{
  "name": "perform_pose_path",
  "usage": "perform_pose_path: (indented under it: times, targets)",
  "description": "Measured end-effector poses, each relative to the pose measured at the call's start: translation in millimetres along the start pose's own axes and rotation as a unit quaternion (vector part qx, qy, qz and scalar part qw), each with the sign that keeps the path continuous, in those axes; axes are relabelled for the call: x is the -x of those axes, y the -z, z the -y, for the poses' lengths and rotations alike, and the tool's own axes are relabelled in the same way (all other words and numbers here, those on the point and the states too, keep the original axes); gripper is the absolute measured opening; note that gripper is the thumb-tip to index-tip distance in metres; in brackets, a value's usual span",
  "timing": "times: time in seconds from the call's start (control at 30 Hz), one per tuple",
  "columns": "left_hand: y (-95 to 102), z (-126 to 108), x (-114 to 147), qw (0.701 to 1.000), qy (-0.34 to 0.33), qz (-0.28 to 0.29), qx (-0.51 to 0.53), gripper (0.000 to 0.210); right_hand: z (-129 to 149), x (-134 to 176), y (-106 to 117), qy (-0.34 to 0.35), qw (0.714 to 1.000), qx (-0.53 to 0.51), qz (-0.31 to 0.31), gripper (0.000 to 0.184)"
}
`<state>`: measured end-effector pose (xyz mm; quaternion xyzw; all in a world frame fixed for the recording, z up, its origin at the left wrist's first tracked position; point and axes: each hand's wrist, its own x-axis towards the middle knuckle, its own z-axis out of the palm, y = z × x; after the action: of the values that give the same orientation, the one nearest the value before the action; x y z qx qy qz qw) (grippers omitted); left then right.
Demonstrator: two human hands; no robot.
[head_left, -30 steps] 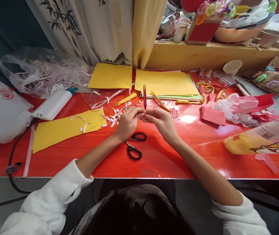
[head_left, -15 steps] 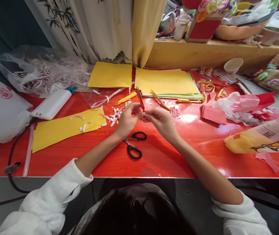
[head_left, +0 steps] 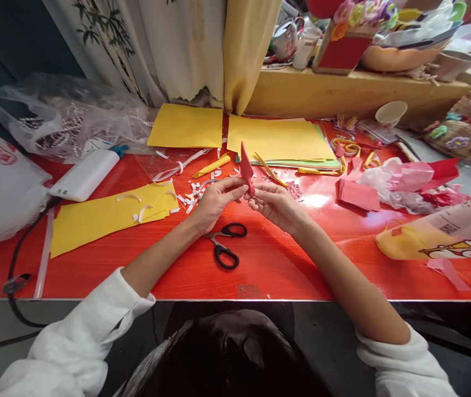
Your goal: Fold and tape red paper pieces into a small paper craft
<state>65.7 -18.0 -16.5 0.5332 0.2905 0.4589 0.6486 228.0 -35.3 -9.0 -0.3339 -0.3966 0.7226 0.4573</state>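
Between my two hands stands a folded piece of red paper (head_left: 246,165), its pointed end upward. My left hand (head_left: 216,203) pinches its lower left side between thumb and fingers. From the right, the fingertips of my right hand (head_left: 275,203) close on the base of the same paper. Below my hands, black-handled scissors (head_left: 227,242) lie on the red table, their blades partly hidden beside my left wrist. White paper scraps (head_left: 189,197) are scattered left of my left hand. A thin yellow paper strip (head_left: 270,170) lies just behind my right hand.
Yellow sheets (head_left: 279,138) are stacked at the back, with cut yellow pieces (head_left: 107,218) at left. A white power bank (head_left: 84,179) lies near plastic bags. On the right are red paper pieces (head_left: 358,196), crumpled wrapping and a lying plastic cup (head_left: 400,242).
The red paper has been turned, so its broad face now shows instead of its narrow edge. My right hand has shifted slightly and its fingers have rolled. The scissors have stayed put.
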Motion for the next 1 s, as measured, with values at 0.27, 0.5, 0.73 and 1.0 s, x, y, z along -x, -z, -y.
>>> perform_pose_path:
  times: [0.27, 0.5, 0.73, 1.0]
  targets:
    - [-0.8, -2.1, 0.0, 0.996, -0.003, -0.055, -0.069, 0.021, -4.2, 1.5, -8.0, 0.087, 0.986, 0.127, -0.060, 0.025]
    - [7.0, -0.8, -2.1, 0.984, -0.009, -0.055, -0.172, 0.025, -8.2, 3.5, -13.4, 0.153, 0.956, 0.232, -0.091, 0.026]
    - [6.0, 1.6, -3.9, 0.986, -0.003, -0.054, -0.156, 0.029, -11.8, 3.1, -13.7, 0.158, 0.954, 0.226, -0.115, 0.014]
    - [-1.3, 2.0, -0.4, 0.991, -0.018, -0.101, -0.087, 0.019, -12.1, 0.0, -13.1, 0.102, 0.979, 0.111, -0.137, 0.019]
